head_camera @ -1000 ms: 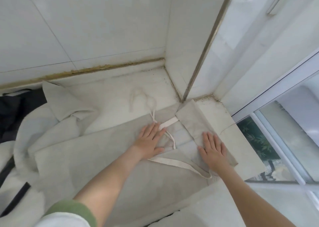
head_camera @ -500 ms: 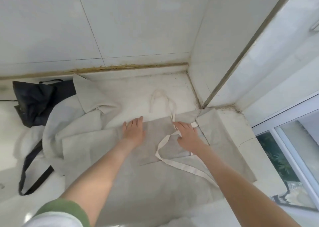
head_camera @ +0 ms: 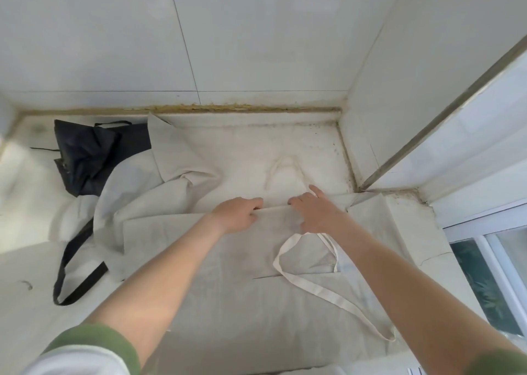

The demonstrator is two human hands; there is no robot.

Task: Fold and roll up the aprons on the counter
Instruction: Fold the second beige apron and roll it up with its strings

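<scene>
While bent over the beige apron spread flat on the counter by the corner, grips its far edge with left hand and right hand side by side, likely to draw a straight fold nearer. Counted: two hands, one beige apron, one dark apron far left, one crumpled pale cloth between.

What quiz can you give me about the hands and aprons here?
1. True or false: the left hand grips the far edge of the beige apron.
2. What lies on the counter's left side? A) a dark apron B) a cup C) a plate
3. Which hand has one finger pointing out straight?
Key: 1 true; 2 A; 3 the right hand.
</scene>
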